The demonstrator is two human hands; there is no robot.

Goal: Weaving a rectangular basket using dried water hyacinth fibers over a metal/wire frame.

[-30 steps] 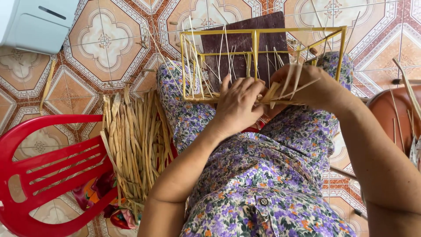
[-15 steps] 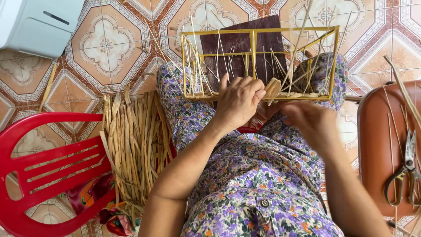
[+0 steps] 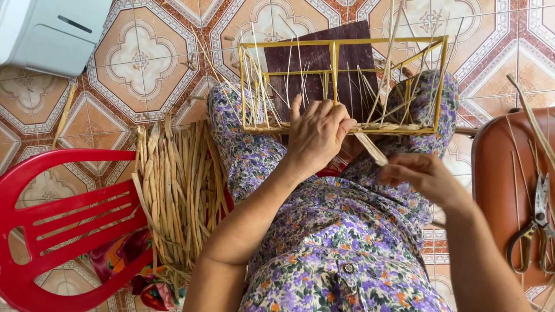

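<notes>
Yellow frame [image 3: 341, 86] rested on the lap, left hand [image 3: 317, 136] laid on its near rail – fingers spread, right hand [image 3: 419, 173] just below the frame, pinched on a flat strip [image 3: 370, 148], straw bundle [image 3: 179, 185] left of the frame, scissors [image 3: 535, 225] to its right – on a brown seat [image 3: 497, 173].

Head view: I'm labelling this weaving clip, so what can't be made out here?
- Left hand: its palm covers the spot where it presses the yellow basket frame.
- Right hand: its fingertips hide the end of the flat strip.
- Scissors: cut off by the right edge.
- Red plastic chair: cut off by the left edge.
</notes>
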